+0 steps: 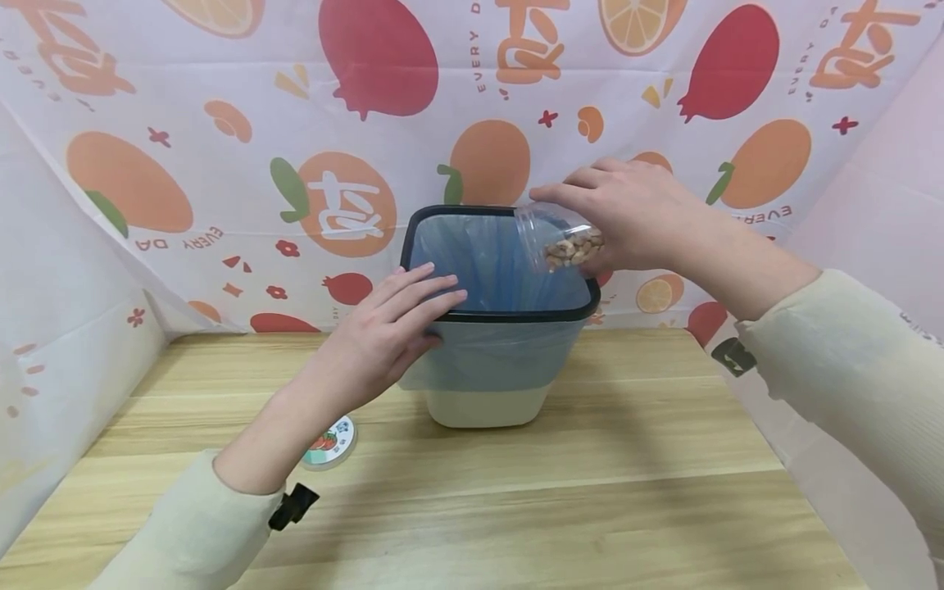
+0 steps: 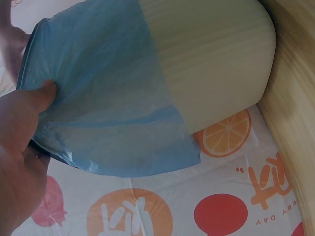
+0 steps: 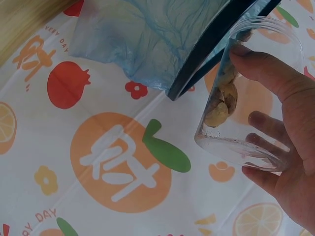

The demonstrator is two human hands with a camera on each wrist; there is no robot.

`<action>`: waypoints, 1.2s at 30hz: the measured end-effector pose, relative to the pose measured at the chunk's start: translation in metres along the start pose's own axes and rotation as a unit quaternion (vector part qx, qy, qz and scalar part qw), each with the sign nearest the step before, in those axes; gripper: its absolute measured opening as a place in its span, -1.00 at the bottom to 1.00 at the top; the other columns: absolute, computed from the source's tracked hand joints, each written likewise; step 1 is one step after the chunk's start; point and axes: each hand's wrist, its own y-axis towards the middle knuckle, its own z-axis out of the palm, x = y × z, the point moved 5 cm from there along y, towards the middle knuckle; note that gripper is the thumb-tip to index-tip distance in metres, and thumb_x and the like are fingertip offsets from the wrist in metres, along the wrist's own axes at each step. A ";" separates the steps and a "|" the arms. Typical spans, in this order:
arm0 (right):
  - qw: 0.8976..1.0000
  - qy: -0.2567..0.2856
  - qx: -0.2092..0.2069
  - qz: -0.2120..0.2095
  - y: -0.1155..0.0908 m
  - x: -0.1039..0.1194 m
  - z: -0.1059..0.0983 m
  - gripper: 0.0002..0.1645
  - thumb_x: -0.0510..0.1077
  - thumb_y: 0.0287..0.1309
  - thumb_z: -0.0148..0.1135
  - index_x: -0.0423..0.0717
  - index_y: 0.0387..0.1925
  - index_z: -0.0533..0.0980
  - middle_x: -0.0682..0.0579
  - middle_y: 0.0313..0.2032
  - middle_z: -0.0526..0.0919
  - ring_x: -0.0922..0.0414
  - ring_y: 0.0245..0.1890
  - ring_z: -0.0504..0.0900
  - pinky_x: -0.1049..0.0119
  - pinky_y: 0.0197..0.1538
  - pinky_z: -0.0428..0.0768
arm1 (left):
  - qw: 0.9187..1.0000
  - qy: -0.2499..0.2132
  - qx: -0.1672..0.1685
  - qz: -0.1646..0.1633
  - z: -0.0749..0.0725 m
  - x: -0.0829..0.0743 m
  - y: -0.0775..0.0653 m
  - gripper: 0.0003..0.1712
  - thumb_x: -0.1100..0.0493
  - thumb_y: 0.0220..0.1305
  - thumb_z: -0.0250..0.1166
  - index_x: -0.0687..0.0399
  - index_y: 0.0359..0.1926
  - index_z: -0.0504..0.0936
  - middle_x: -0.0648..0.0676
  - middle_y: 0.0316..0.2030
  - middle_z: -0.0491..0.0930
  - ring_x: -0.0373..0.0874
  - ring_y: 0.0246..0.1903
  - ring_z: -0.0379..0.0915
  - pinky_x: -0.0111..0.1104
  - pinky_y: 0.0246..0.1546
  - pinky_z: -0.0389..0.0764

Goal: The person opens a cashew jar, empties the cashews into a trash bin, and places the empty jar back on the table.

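Observation:
A cream trash bin (image 1: 487,408) with a black rim stands upright on the table, lined with a blue plastic bag (image 2: 108,98) folded down over its outside. My left hand (image 1: 391,328) grips the near left of the rim, thumb outside on the bag and fingers over the inner side. Above the bin's right side, my right hand (image 1: 637,215) holds a clear plastic jar (image 3: 256,142), tilted with its open mouth toward the left. Pale brown nuts (image 1: 575,248) lie along the jar's lower wall. The bin's bottom is hidden from the head view.
A round printed lid (image 1: 335,442) lies on the wooden table (image 1: 546,508), partly behind my left forearm. A fruit-patterned cloth (image 1: 243,188) hangs right behind the bin, with pale cloth at both sides.

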 end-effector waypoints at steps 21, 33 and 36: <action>1.000 -0.017 0.018 -0.002 0.003 0.003 -0.001 0.20 0.10 -0.19 0.65 0.19 0.49 0.22 -0.12 0.30 0.47 -0.19 0.31 0.37 -0.22 0.26 0.46 | 1.000 0.001 0.004 -0.003 0.001 0.001 -0.001 -0.19 0.34 0.09 0.50 0.02 0.38 0.45 0.12 0.33 0.45 0.08 0.44 0.19 0.07 0.43 0.22; 0.999 -0.027 0.007 -0.018 0.002 0.007 -0.004 0.18 0.05 -0.21 0.67 0.21 0.48 0.25 -0.11 0.27 0.50 -0.18 0.29 0.40 -0.21 0.23 0.49 | 1.000 -0.003 0.001 -0.003 0.001 0.002 -0.002 -0.19 0.34 0.08 0.50 0.02 0.38 0.45 0.12 0.33 0.45 0.10 0.43 0.21 0.10 0.41 0.24; 0.999 -0.033 0.005 -0.013 0.003 0.007 -0.005 0.19 0.06 -0.23 0.67 0.23 0.47 0.26 -0.10 0.27 0.51 -0.18 0.28 0.41 -0.22 0.17 0.52 | 1.000 -0.004 0.001 -0.003 0.000 0.001 -0.002 -0.19 0.34 0.08 0.50 0.02 0.38 0.45 0.12 0.32 0.46 0.10 0.43 0.21 0.10 0.41 0.24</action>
